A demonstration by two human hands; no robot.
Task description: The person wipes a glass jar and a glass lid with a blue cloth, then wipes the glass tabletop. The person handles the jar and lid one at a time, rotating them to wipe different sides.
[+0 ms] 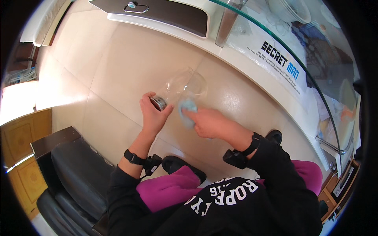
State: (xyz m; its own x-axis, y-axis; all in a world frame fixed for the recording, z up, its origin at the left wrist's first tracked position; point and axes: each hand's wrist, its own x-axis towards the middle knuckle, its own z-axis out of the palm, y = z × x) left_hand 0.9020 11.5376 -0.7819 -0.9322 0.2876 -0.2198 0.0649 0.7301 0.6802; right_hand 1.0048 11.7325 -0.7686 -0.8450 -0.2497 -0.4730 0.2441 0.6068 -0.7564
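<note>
My left hand [153,113] grips a round metal-looking end piece [159,102] between the thumb and fingers. From that piece a clear, see-through vessel [196,84] extends away to the upper right, with light glinting on its rounded wall. Whether it is glass or plastic, I cannot tell. A light blue cloth [187,109] is bunched in my right hand [208,122], just below the vessel. Both the cloth and the right hand's fingers are blurred. Whether the cloth touches the vessel is unclear.
Beige floor tiles [112,73] lie beneath my hands. A glass-topped table [283,41] curves along the right, holding a white bowl [292,10]. A dark drawer front [165,14] with a metal handle stands ahead. Black leather seating [78,168] is at lower left.
</note>
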